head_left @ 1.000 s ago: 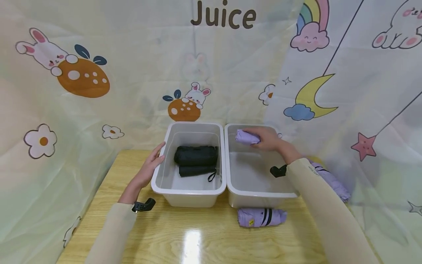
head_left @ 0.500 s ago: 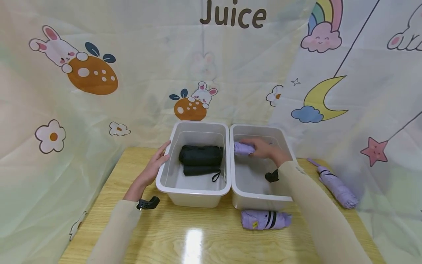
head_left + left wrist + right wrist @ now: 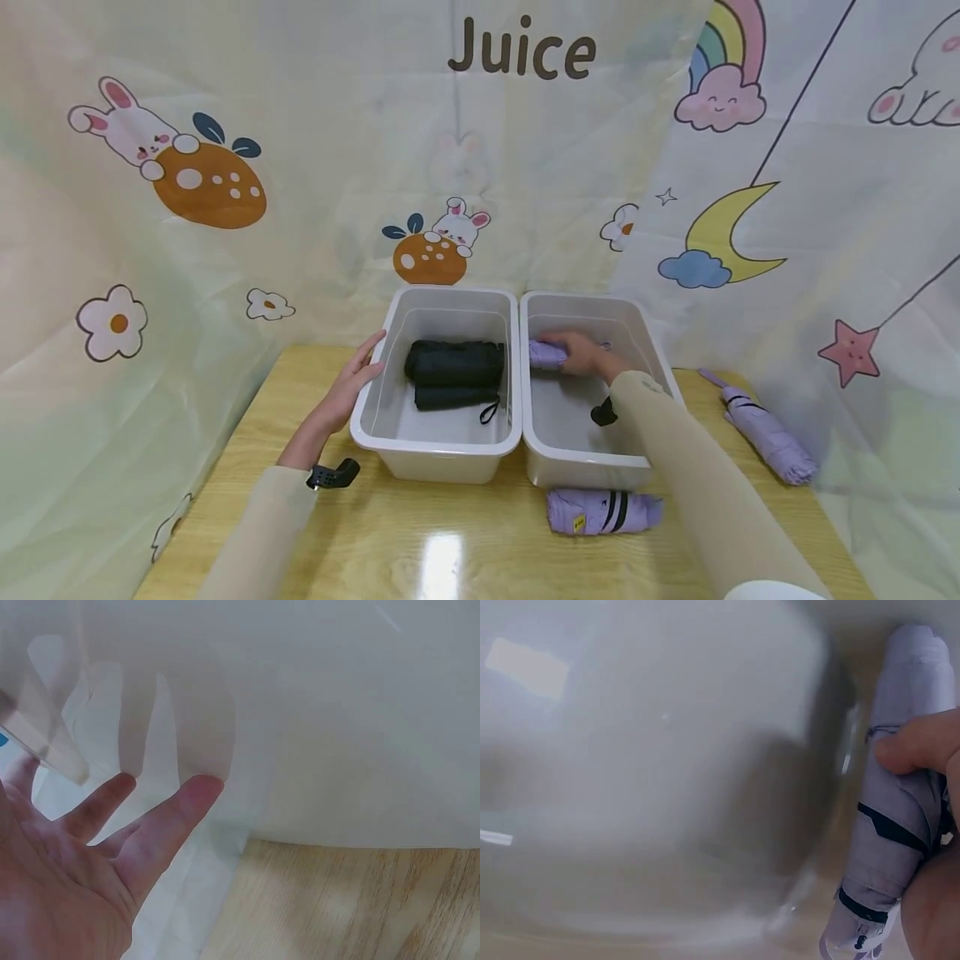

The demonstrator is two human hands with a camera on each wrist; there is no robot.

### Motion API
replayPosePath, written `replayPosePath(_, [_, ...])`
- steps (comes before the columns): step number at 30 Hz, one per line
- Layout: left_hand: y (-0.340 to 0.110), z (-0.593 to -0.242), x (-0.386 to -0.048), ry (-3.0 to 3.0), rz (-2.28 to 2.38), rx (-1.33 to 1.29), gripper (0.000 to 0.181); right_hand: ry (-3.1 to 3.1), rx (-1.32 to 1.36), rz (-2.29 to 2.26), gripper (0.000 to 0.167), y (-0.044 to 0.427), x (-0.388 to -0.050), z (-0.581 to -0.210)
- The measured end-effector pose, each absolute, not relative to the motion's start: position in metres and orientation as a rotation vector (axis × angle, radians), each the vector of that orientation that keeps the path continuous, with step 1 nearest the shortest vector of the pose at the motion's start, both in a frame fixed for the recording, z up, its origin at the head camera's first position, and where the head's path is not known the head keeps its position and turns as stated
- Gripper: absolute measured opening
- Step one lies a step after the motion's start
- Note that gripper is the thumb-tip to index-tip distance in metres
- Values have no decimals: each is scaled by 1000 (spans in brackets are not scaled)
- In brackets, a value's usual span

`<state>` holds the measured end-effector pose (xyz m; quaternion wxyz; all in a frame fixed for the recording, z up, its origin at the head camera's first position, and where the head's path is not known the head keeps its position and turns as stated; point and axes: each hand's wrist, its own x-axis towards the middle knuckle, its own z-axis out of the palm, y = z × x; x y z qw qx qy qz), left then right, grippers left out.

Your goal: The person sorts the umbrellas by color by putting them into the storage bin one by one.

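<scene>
My right hand (image 3: 579,354) grips a folded lilac umbrella (image 3: 546,355) low inside the right white bin (image 3: 585,460), towards its back. The right wrist view shows this umbrella (image 3: 896,780) lengthwise with dark straps, my thumb across it. My left hand (image 3: 341,398) rests against the outside of the left white bin (image 3: 442,448), by its rim. In the left wrist view the fingers (image 3: 161,832) are fairly straight, their tips touching the bin's wall. Inside the left bin lie two folded black umbrellas, a thicker one (image 3: 456,364) behind a thinner one (image 3: 450,397) with a wrist loop.
The bins stand side by side on a wooden table (image 3: 360,542). A second lilac umbrella (image 3: 600,512) lies in front of the right bin. A third (image 3: 768,437) lies at the table's right edge. A printed cloth (image 3: 322,183) hangs behind.
My right hand has lowered the lilac umbrella from near the back rim down into the right bin. My left hand stays at the left bin. The view has shifted slightly.
</scene>
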<state>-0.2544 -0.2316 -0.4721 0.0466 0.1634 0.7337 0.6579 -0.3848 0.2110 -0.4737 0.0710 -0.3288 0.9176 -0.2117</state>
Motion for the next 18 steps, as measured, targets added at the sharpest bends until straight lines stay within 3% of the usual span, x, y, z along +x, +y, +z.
replayPosePath(13, [-232, -472, -257, 2243, 2052, 504, 58, 2794, -1080, -680, 68, 210, -379, -491])
replayPosePath(18, [-232, -476, -257, 2244, 2037, 488, 58, 2761, -942, -685, 74, 210, -381, -496])
